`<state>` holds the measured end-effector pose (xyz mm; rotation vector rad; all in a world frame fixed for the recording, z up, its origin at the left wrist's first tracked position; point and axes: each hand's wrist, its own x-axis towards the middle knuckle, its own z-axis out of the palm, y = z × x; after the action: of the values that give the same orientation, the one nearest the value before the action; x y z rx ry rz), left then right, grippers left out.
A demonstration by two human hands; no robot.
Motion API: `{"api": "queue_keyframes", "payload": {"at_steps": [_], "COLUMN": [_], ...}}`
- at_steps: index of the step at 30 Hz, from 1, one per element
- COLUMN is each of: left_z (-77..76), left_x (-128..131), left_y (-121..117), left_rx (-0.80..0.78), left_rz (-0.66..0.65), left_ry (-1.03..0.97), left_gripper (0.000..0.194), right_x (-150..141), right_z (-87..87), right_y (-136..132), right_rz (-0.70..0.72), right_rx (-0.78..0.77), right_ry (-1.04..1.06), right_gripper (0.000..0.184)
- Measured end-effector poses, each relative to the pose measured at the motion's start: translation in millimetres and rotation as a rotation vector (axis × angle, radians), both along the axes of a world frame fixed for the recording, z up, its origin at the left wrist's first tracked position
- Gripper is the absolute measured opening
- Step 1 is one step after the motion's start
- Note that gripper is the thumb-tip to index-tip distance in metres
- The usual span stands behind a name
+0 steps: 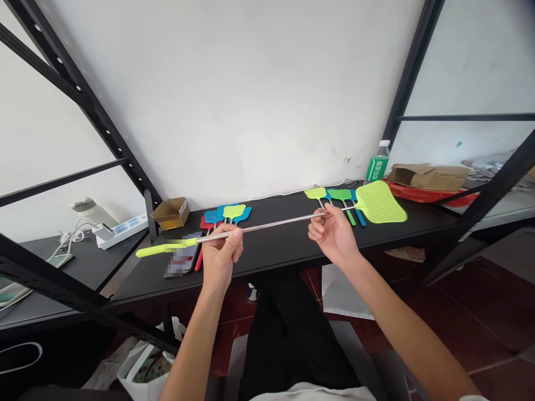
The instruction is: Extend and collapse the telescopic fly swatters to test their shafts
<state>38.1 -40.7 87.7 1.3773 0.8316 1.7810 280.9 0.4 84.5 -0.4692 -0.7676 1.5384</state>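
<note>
A yellow-green fly swatter (381,201) with an extended metal rod is held nearly level above the black shelf (267,250). My left hand (220,245) is closed around the rod close to the handle, which points left. Near the swatter's head, my right hand (332,234) pinches the rod between thumb and fingers. Beyond my left hand lie several swatters in red, blue and yellow-green (234,212). Behind my right hand rests another group of yellow-green, green and blue swatters (340,195). A phone (184,260) lies under the held handle.
At the back left stands an open cardboard box (170,213). A green-labelled bottle (378,161) is at the back right, beside a brown carton (428,176). Black metal posts (96,120) frame the shelf. A white power strip (123,229) sits on the left-hand shelf.
</note>
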Motion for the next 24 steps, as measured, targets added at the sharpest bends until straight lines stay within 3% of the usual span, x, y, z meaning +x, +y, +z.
{"api": "queue_keyframes", "payload": {"at_steps": [7,14,20,24], "left_z": [-0.9,-5.9,-2.8,-2.6], "left_x": [-3.2,1.0,17.1,37.6], "left_y": [0.9,-2.8,-15.4,-25.0], "left_rx": [0.012,0.037,-0.003,0.065], "left_rz": [-0.031,-0.142,-0.326,-0.358], "left_ry": [-0.031,0.110,0.382,0.567], "left_gripper": [0.016,0.012,0.016,0.023], "right_x": [0.0,-2.2,-2.2,-7.7], "right_z": [-1.5,-3.7,-8.6,-12.8], "right_y": [2.0,2.6,5.1,3.2], "right_rz": [0.014,0.018,0.003,0.013], "right_rx": [0.004,0.007,0.032,0.079], "right_ry": [-0.014,-0.055,-0.086,-0.198], "right_gripper": [0.026,0.024,0.023,0.027]}}
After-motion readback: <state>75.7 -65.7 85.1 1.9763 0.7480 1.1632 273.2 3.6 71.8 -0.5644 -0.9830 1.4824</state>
